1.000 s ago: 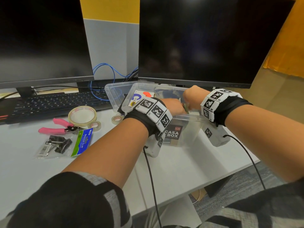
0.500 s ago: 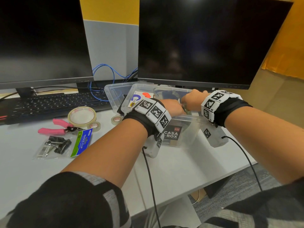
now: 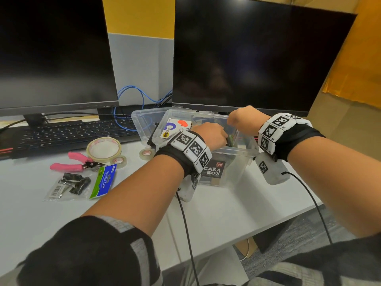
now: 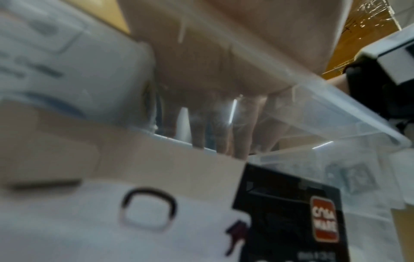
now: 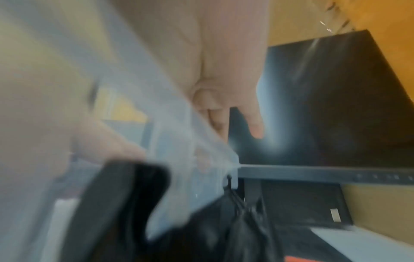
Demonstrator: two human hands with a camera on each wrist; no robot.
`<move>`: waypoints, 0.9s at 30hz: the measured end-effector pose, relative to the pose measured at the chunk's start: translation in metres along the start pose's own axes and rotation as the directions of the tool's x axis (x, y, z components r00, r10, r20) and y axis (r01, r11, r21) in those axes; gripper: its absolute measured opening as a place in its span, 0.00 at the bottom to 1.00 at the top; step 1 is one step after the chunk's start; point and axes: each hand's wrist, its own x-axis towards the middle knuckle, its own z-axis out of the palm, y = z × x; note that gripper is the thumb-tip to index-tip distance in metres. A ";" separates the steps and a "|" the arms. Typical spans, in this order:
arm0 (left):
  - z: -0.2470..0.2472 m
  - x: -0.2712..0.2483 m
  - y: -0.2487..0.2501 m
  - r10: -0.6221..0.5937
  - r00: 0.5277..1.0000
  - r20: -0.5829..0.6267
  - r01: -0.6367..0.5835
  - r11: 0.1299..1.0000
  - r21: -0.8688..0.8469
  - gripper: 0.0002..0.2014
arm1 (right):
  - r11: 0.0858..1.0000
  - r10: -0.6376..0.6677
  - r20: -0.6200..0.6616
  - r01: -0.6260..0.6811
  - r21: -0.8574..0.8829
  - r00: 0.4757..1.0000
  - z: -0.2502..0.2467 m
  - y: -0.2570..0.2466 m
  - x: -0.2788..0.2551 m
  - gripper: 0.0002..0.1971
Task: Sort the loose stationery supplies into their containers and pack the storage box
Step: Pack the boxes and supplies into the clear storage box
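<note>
Both hands are down in the clear box [image 3: 231, 153] by the monitor: the left hand [image 3: 210, 135] has fingers reaching straight among the contents, while the right hand [image 3: 243, 120] is too blurred to judge. The thin, slick plastic box looks light, so I'd lift it by the rim with both hands.

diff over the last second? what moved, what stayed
The right hand rose from the middle of the clear storage box toward its far right rim. The left hand stayed low inside the box, fingers pointing down among the contents; what either hand holds is hidden. Unchanged on the desk: the large tape roll, pink pliers and binder clip pack.
</note>
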 end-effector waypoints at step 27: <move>0.009 -0.150 -0.223 -0.615 0.776 -0.141 0.593 0.787 -0.173 0.16 | 0.868 -0.416 -0.135 0.437 0.236 0.899 -0.037 -0.260 -0.004 0.15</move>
